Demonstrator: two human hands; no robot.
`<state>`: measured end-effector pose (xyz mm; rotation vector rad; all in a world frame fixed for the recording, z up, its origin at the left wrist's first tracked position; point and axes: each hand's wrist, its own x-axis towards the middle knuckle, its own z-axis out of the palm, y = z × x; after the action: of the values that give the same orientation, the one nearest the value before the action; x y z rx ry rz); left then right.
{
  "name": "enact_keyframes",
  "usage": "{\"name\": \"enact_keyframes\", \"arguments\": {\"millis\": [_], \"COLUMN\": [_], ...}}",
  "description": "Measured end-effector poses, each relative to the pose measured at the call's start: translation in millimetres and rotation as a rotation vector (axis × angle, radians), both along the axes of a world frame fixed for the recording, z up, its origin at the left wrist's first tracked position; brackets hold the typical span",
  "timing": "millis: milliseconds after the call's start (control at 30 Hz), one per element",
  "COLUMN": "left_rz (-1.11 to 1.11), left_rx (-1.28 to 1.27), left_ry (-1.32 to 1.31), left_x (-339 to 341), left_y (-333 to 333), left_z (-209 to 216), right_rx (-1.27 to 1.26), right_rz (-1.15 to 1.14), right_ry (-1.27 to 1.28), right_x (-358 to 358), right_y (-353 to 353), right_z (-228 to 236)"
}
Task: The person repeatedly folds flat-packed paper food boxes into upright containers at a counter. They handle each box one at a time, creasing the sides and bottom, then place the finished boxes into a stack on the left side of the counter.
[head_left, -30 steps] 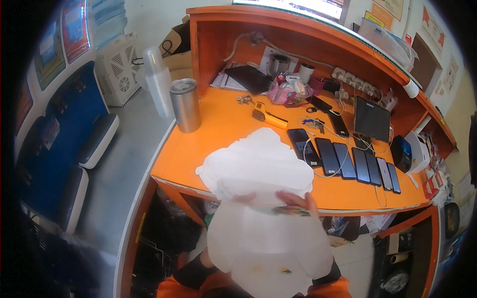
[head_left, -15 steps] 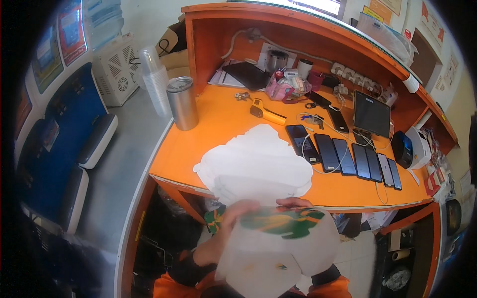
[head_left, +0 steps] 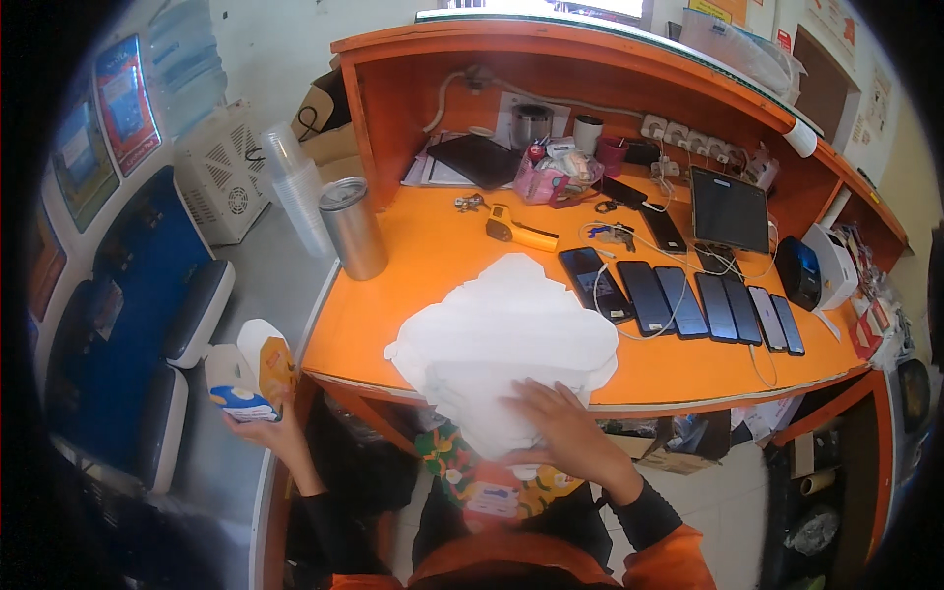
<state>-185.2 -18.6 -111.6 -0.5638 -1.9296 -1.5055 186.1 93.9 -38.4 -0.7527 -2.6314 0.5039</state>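
At the left my left hand (head_left: 267, 429) is closed around a folded paper food box (head_left: 258, 372). The box has white inner walls, raised flaps and an orange, blue and white print outside. My right hand (head_left: 565, 433) lies with its fingers spread over a pile of white paper box blanks (head_left: 501, 324), near the front edge of the table. Below the pile, over my lap, a printed blank (head_left: 489, 489) shows green, red and yellow. The right thumb rests low on the white paper, partly blurred.
On the orange table (head_left: 413, 231) stand a steel tumbler (head_left: 352, 228), a yellow infrared thermometer (head_left: 521, 232) and a row of phones (head_left: 678, 301) with white cables. A tablet (head_left: 729, 209) leans behind them. Stacked plastic cups (head_left: 295, 187) rise at the left, beyond them blue seats (head_left: 147, 265).
The blank held before me in both hands is gone from there. My left hand has moved far left and holds a folded box; my right hand has come onto the white pile.
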Motion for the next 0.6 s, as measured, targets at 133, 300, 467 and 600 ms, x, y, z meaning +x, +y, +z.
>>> {"name": "enact_keyframes", "arguments": {"millis": [133, 300, 467, 600], "left_rz": [0.297, -0.004, -1.199, -1.371], "left_rx": [-0.193, -0.041, -0.391, -0.490], "left_ry": [0.102, 0.365, 0.104, 0.248], "left_x": [6, 111, 164, 169], "left_y": [-1, 12, 32, 72], "left_z": [-4, 61, 85, 91], "right_rx": [-0.051, -0.142, -0.238, 0.157], "right_rz": [0.044, 0.040, -0.029, -0.127], "right_ry": [0.038, 0.019, 0.036, 0.319], "right_x": [3, 6, -1, -4], "right_y": [8, 15, 21, 17], "right_z": [0, -4, 25, 46]}}
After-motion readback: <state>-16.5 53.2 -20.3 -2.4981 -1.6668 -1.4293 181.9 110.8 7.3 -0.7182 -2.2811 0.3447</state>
